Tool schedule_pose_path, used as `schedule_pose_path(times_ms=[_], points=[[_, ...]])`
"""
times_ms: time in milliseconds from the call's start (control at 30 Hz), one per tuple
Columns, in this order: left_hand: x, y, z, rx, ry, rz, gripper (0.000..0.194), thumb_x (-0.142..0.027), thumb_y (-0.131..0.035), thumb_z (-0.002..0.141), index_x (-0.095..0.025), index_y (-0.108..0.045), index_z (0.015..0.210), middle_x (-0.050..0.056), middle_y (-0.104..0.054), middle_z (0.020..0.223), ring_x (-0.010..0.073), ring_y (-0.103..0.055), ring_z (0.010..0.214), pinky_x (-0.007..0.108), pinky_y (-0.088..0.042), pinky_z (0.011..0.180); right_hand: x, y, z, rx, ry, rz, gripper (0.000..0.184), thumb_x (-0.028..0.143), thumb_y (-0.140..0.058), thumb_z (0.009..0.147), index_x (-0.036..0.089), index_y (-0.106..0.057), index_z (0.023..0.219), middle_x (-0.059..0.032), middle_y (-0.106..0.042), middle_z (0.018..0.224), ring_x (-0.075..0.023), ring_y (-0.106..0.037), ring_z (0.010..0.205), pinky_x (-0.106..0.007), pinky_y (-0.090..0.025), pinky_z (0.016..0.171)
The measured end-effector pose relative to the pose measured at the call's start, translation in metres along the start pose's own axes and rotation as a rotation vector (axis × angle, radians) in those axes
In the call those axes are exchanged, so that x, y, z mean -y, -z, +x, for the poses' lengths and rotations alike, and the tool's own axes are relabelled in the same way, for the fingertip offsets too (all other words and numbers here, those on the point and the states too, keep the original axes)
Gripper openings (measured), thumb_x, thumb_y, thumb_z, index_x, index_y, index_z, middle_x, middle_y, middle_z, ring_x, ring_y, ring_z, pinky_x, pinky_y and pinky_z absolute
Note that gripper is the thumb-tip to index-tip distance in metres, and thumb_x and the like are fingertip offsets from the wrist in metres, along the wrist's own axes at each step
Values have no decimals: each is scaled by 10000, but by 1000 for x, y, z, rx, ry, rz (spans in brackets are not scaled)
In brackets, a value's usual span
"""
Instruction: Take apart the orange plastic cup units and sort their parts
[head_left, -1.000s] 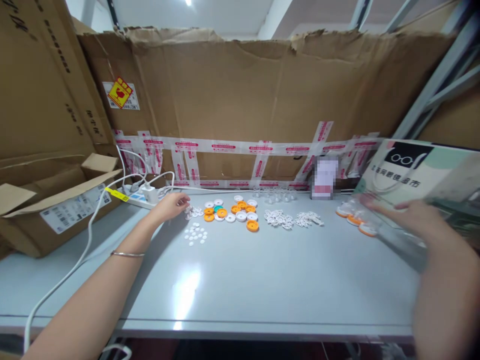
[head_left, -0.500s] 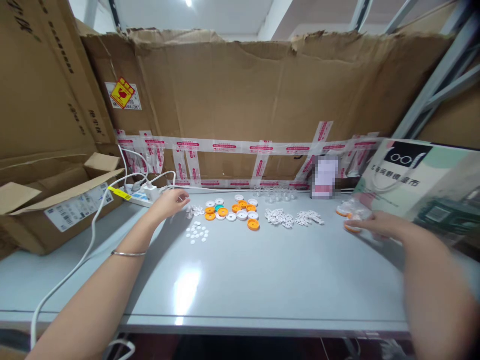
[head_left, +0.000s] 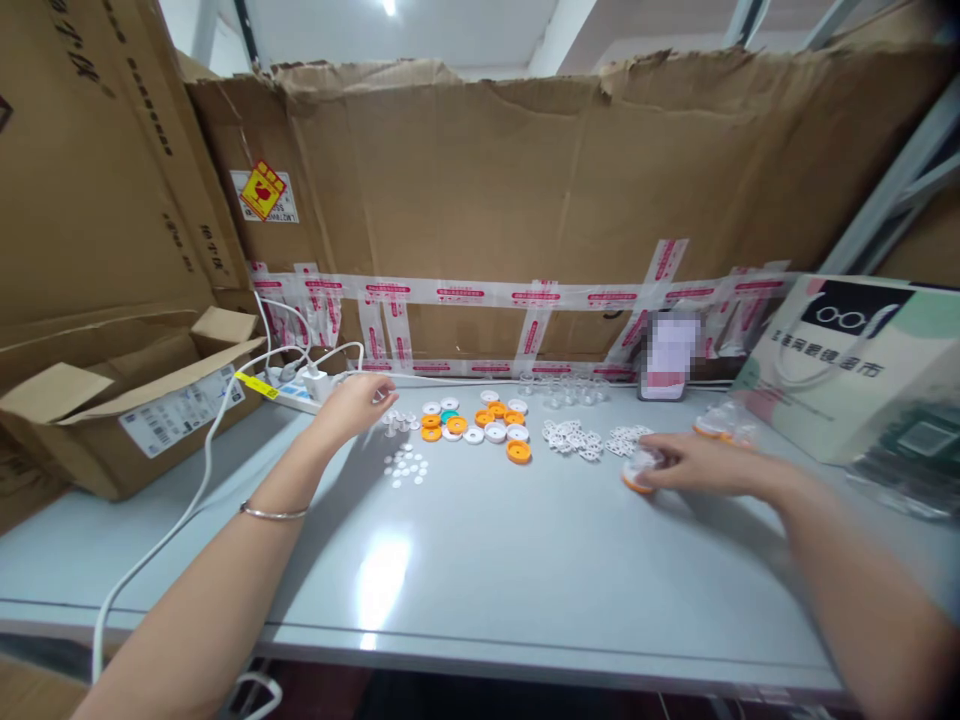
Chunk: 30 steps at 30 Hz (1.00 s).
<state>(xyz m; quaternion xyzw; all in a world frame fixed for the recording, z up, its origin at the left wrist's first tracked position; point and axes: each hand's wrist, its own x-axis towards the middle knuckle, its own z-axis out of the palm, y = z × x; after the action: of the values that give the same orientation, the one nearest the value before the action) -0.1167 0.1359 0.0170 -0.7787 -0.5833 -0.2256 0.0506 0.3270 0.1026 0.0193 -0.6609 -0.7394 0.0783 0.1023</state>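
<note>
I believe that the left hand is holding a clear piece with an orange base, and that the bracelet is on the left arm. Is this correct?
Not quite: the head view shows the right hand holding the clear piece with an orange base. The bracelet is on the left arm, as you say.

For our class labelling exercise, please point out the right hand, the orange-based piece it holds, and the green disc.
Right hand (head_left: 701,463): head view, back of the hand.
Orange-based piece (head_left: 637,471): head view, whitish upper part.
Green disc (head_left: 448,414): head view, visible upper surface.
</note>
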Motion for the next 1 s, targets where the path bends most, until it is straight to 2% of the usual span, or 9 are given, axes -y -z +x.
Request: schedule_pose_path(times_ms=[33,100,233,333,433,500,600,800,1000], points=[[-5,1,0,-13,-17,3,231,-343,-447,793,-174,-602,814,58,-651,825,197,-587,770,274,-422,679,19,-5,-1,167,131,72,231,412,-632,620,208,-524,606,-32,-598,638,-148,-518,564,-248,-341,508],[-15,2,-2,-42,-65,-3,223,-326,-438,812,-173,-599,823,54,-645,834,189,-584,772,273,-415,684,54,-16,-3,289,283,129,248,438,-575,667,206,-492,634,-6,-573,646,-141,-482,573,-237,-324,503],[-42,-1,-9,-9,-209,-72,230,-310,-422,847,-169,-603,869,54,-631,857,169,-575,768,260,-410,692,106,-38,-3,252,456,129,289,472,-542,707,196,-483,641,10,-551,608,-116,-445,539,-222,-272,487],[-65,-5,-18,162,-392,-153,228,-322,-442,852,-180,-613,904,46,-627,863,157,-569,779,245,-405,693,127,-52,1,189,477,93,376,558,-519,713,193,-471,634,6,-553,598,-114,-439,527,-221,-241,480],[-86,-10,-28,355,-517,-236,231,-375,-518,811,-191,-617,908,31,-631,862,150,-565,782,236,-404,698,135,-65,6,127,446,107,451,622,-490,711,187,-440,603,8,-535,576,-108,-423,512,-221,-218,472],[-96,-15,-34,403,-521,-275,284,-421,-572,764,-194,-605,930,28,-628,871,156,-560,797,237,-406,692,134,-72,8,96,423,143,483,644,-469,717,183,-421,581,13,-513,551,-103,-410,501,-222,-210,470],[-103,-25,-38,374,-449,-299,357,-468,-608,717,-186,-584,935,39,-615,885,176,-550,825,252,-409,694,129,-80,7,77,431,211,484,634,-452,740,180,-420,577,21,-491,542,-99,-408,508,-220,-215,478],[-104,-44,-38,301,-353,-334,305,-454,-569,746,-166,-548,844,42,-596,840,161,-534,735,255,-404,639,123,-85,2,92,472,287,439,565,-438,789,176,-436,587,28,-471,560,-93,-401,529,-215,-227,489],[-109,-53,-42,244,-352,-334,293,-454,-581,719,-168,-522,743,26,-575,743,153,-511,663,242,-364,566,127,-94,-6,-41,427,274,493,606,-417,771,173,-396,536,26,-447,513,-93,-381,500,-222,-207,484]])
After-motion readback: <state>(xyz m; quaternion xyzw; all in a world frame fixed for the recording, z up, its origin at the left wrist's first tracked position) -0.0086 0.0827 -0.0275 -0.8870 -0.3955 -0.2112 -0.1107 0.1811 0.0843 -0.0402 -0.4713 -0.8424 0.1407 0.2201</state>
